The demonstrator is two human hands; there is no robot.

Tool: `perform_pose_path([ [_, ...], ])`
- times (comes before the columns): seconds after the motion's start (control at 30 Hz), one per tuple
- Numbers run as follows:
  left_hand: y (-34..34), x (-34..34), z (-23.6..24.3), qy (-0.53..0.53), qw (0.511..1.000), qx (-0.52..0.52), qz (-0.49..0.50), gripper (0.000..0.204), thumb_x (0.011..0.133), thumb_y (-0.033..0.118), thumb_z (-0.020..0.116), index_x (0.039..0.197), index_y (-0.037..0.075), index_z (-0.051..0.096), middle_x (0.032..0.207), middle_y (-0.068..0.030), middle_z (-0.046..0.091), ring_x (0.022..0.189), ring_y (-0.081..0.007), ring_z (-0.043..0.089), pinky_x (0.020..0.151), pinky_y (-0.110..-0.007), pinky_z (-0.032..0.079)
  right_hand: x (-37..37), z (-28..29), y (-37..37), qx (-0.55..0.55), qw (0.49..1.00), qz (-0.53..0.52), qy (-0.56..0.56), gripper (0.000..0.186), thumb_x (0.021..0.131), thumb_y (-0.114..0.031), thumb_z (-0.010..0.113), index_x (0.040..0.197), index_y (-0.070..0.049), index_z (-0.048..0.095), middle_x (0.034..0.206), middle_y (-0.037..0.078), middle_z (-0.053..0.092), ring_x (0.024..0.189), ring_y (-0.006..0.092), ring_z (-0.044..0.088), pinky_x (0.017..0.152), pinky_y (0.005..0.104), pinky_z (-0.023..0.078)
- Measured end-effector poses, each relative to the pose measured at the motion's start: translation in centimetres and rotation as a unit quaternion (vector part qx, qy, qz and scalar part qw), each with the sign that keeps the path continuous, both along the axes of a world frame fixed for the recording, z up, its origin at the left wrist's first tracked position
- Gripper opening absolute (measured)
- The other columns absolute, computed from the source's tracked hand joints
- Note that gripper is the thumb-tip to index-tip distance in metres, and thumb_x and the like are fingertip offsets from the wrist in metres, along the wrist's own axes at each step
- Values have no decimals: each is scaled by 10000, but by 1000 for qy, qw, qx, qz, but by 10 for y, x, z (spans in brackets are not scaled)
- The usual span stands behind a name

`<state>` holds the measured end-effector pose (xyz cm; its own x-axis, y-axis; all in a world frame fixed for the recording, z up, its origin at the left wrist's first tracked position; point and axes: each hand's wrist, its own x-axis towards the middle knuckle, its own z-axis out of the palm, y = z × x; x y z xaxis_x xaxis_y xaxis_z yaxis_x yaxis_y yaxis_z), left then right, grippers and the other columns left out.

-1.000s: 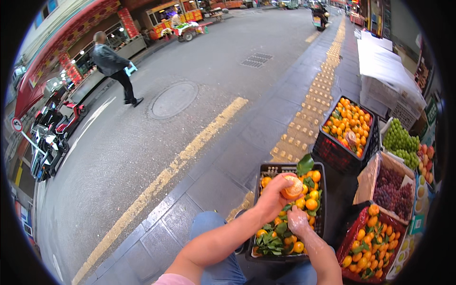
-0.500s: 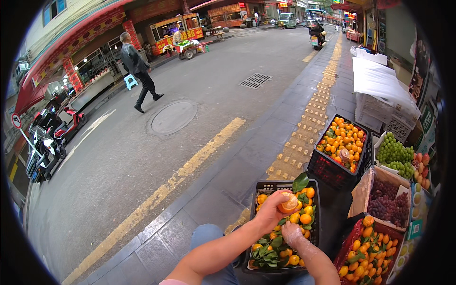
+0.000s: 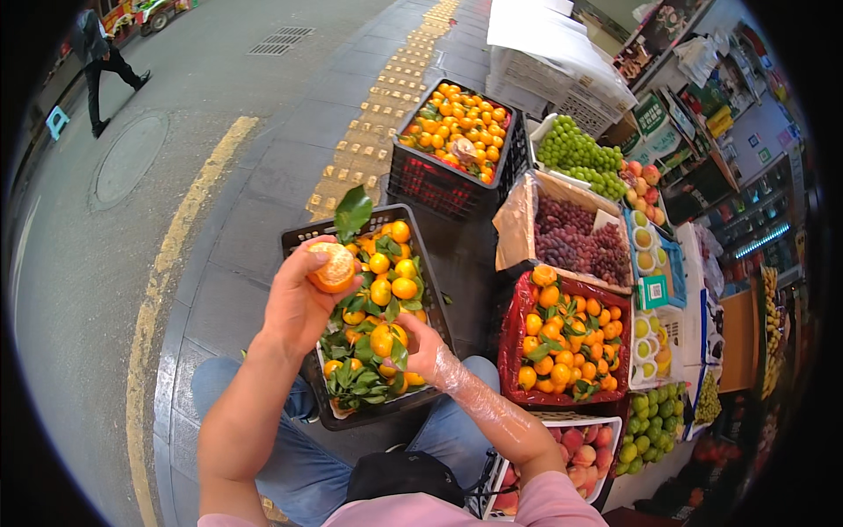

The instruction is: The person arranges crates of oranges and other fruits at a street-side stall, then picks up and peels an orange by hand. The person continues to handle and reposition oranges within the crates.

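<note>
My left hand [image 3: 299, 299] is closed round a partly peeled mandarin [image 3: 334, 266], its pale inside facing up, above the left side of a black crate [image 3: 300, 232] of mandarins with green leaves. My right hand [image 3: 421, 351] has its fingers on a leafy mandarin [image 3: 385, 339] in the right part of that crate. Clear plastic film [image 3: 474, 400] is wrapped round my right forearm. My jeans-covered knees are on either side of the crate's near end.
Beside me are a red-lined crate of oranges [image 3: 566, 342], grapes [image 3: 575, 237], peaches [image 3: 590, 452] and limes [image 3: 645, 426]. A taller crate of small oranges [image 3: 452, 132] stands ahead, near white stacked boxes [image 3: 549, 70]. A person [image 3: 105, 66] walks on the street at upper left.
The view has turned right and down, showing more fruit stall. My right hand has moved from among the fruit onto a leafy mandarin. The person on the street has kept walking.
</note>
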<state>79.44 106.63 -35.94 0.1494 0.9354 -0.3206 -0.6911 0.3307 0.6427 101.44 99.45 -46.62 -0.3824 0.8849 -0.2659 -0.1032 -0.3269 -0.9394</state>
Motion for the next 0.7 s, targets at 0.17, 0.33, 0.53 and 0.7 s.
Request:
perform_pose_path([
  [0.17,-1,0,5,0,1000,-7,-2,339,889,189,632,1194,60,561,1070,-114,623,991,-254,657,888,-414,566,13,32,-13,-34,996,-70,42,516,854,-100,797,1290,26,551,1116,84,643,991,163,640,923,335,526],
  [0.33,0,-3,-4,9,1000,-2,-3,344,885,200,634,1198,71,574,1060,-123,654,1009,-262,663,890,-412,566,46,28,-16,-58,980,-139,131,475,963,-304,705,1237,58,562,995,118,676,809,191,681,749,321,580],
  [0.53,-1,-3,-9,14,1000,-8,18,417,902,225,630,1264,26,567,1089,-122,658,1009,-260,676,880,-381,576,123,1,-27,-106,954,-280,3,380,939,-283,738,1133,24,626,907,55,674,669,127,654,612,250,530],
  [0.7,-2,-3,-7,-2,1000,2,7,449,913,204,625,1307,12,522,1120,-134,650,1031,-267,668,879,-369,586,277,-24,-62,-77,865,-472,-151,554,869,-467,771,1108,13,633,943,75,689,667,144,652,582,270,526],
])
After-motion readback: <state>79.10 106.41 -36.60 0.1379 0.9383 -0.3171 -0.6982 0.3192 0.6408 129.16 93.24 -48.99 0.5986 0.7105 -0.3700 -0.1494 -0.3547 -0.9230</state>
